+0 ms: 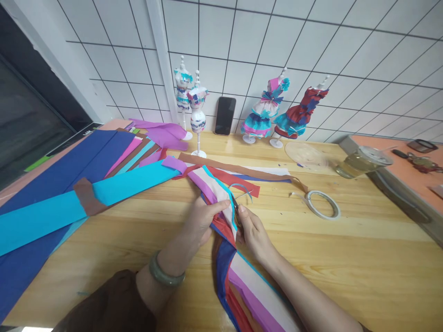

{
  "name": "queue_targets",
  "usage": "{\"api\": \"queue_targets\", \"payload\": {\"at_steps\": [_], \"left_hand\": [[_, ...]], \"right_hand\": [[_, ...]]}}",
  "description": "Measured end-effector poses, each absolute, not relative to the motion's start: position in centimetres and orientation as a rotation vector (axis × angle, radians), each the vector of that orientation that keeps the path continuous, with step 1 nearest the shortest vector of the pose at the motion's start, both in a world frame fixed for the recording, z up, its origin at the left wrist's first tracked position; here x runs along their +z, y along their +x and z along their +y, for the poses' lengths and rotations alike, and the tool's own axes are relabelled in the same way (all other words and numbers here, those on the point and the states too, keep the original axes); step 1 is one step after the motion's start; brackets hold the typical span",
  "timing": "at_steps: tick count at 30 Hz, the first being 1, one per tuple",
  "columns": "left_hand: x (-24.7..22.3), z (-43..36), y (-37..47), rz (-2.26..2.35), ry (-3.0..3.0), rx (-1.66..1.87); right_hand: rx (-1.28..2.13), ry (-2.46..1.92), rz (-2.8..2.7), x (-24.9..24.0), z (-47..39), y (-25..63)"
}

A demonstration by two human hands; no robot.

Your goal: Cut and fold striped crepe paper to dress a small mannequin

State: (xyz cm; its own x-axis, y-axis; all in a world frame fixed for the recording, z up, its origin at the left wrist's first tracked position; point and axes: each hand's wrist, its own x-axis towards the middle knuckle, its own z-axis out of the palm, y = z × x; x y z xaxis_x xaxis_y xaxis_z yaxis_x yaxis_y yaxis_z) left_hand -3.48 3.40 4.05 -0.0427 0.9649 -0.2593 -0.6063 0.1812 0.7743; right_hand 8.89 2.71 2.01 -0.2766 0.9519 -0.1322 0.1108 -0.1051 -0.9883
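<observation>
A layered strip of coloured paper (256, 286) in white, purple, red, dark blue and cyan runs from the table's middle down to the near edge. My left hand (204, 219) is closed around its upper part, the thumb lying on the white layer. At the strip's right edge, my right hand (252, 228) is closed on small scissors (236, 205), mostly hidden by the fingers. A thin curled cyan sliver (244, 185) stands out beside the blades. A green bangle (166, 272) is on my left wrist.
Folded coloured sheets (38, 198) cover the left side. Dressed mannequins (261, 113), bare-topped stands (198, 115) and a phone (225, 116) line the tiled wall. A tape roll (323, 204), a cup (363, 161) and an orange surface (408, 173) are at the right.
</observation>
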Motion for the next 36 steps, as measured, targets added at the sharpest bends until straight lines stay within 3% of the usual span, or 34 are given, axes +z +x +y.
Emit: {"api": "queue_targets", "payload": {"at_steps": [36], "left_hand": [[4.11, 3.33, -3.37, 0.871, 0.42, 1.329]], "right_hand": [[1.383, -1.245, -1.531, 2.55, 3.36, 9.0]]}}
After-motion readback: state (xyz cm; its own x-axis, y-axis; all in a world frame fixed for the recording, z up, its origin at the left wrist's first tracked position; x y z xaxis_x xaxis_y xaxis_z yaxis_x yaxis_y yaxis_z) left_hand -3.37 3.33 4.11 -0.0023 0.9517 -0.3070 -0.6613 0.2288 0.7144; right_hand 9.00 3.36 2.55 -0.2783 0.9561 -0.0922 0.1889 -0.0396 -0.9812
